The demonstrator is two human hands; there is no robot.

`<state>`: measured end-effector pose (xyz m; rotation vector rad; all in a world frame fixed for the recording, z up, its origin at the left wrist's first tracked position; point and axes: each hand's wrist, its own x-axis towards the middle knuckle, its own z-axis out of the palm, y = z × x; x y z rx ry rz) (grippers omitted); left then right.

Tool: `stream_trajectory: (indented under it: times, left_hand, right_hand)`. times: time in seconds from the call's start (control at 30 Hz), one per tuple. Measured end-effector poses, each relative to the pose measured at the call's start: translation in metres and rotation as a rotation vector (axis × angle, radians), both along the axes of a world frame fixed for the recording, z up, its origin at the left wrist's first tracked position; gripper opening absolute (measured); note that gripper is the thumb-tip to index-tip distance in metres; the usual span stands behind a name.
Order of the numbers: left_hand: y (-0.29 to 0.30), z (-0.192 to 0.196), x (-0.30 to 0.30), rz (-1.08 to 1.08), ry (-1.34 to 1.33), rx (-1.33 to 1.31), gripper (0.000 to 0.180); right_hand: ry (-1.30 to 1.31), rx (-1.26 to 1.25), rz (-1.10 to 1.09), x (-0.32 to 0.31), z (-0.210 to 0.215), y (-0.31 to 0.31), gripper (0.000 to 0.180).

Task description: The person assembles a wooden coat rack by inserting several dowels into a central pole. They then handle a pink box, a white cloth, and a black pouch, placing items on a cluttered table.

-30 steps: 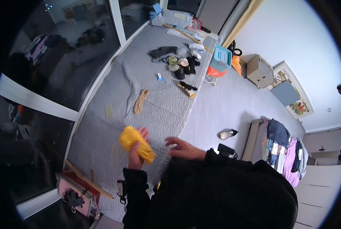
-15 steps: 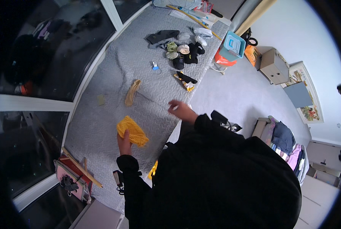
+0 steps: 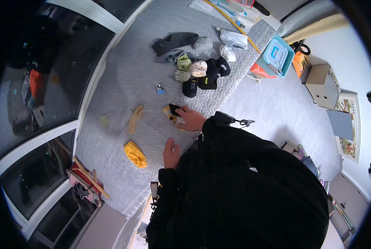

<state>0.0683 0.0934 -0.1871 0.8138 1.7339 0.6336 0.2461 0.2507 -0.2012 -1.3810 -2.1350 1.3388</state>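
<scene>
My left hand (image 3: 171, 152) lies flat on the grey quilted bed cover (image 3: 123, 79), empty, fingers apart. A rolled bright yellow cloth bundle (image 3: 135, 154) sits on the cover just left of it, not touched. My right hand (image 3: 190, 119) reaches forward and closes its fingers on a small black and yellow sock-like piece (image 3: 172, 111). A loose tan sock (image 3: 135, 118) lies to the left of that piece. My black sleeves and upper body fill the lower right.
A pile of several socks and small garments (image 3: 200, 71) lies farther up the bed, with a small blue clip (image 3: 160, 89) near it. A blue plastic box (image 3: 276, 55) and cardboard box (image 3: 322, 85) stand on the floor at right. Dark windows run along the left.
My left hand has put down the yellow bundle on the cover and rests beside it. My right hand has moved forward onto the black and yellow piece.
</scene>
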Motion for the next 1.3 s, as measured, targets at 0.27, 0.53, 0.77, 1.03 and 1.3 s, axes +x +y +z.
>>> stream_trajectory:
  times: [0.27, 0.53, 0.77, 1.03, 1.3]
  left_hand:
    - [0.120, 0.003, 0.030, -0.190, 0.009, 0.082, 0.053]
    - [0.265, -0.042, 0.058, -0.121, 0.128, 0.111, 0.068]
    - [0.277, -0.063, 0.085, 0.016, -0.261, 0.048, 0.085]
    - [0.332, -0.027, 0.106, -0.117, 0.239, -0.008, 0.088]
    - [0.293, -0.032, 0.139, 0.032, 0.231, -0.234, 0.092]
  right_hand:
    - [0.032, 0.126, -0.610, 0.109, 0.004, 0.068, 0.044]
    - [-0.216, 0.232, -0.575, 0.177, -0.010, 0.196, 0.092]
    - [-0.416, -0.117, -0.411, 0.152, -0.022, 0.210, 0.093]
    - [-0.201, -0.363, -0.669, 0.148, -0.003, 0.175, 0.100]
    - [0.501, -0.982, -0.954, 0.137, 0.016, 0.153, 0.080]
